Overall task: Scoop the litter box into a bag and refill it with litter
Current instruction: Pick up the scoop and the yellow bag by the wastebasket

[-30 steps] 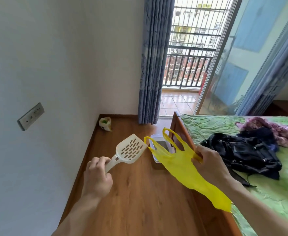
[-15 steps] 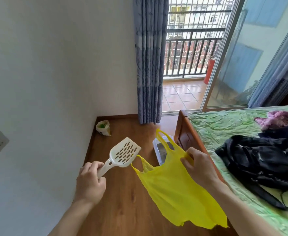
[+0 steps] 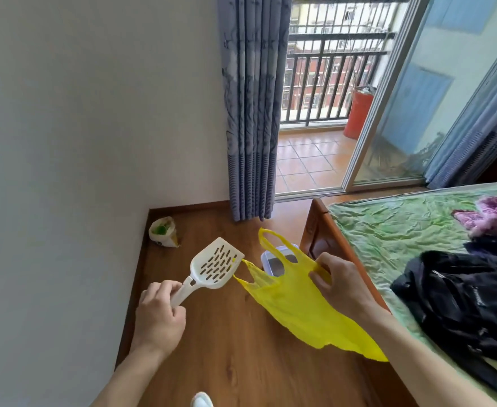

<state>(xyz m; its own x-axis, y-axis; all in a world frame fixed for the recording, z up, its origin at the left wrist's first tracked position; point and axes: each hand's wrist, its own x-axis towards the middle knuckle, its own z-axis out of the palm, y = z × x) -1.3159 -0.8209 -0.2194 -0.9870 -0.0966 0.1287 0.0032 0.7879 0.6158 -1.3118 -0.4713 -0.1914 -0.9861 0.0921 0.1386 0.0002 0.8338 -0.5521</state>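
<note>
My left hand (image 3: pixel 159 315) grips the handle of a white slotted litter scoop (image 3: pixel 215 264), its blade pointing up and to the right. My right hand (image 3: pixel 339 282) pinches one handle of a yellow plastic bag (image 3: pixel 297 306), which hangs limp toward the lower right. The scoop's tip touches the bag's other handle. Behind the bag, on the wooden floor beside the bed frame, stands the small white litter box (image 3: pixel 268 258), mostly hidden by the bag. A pale litter bag (image 3: pixel 163 232) with green print leans in the wall corner.
A white wall runs along the left. A bed (image 3: pixel 403 230) with a green sheet, a black backpack (image 3: pixel 458 298) and purple cloth fills the right. A grey-blue curtain (image 3: pixel 250 113) hangs ahead beside an open balcony door. My white shoe (image 3: pixel 201 400) shows at the bottom.
The view has tilted down and moved closer to the corner. The yellow bag has swung lower and its loose handle now lies against the scoop's tip. Both hands keep their holds.
</note>
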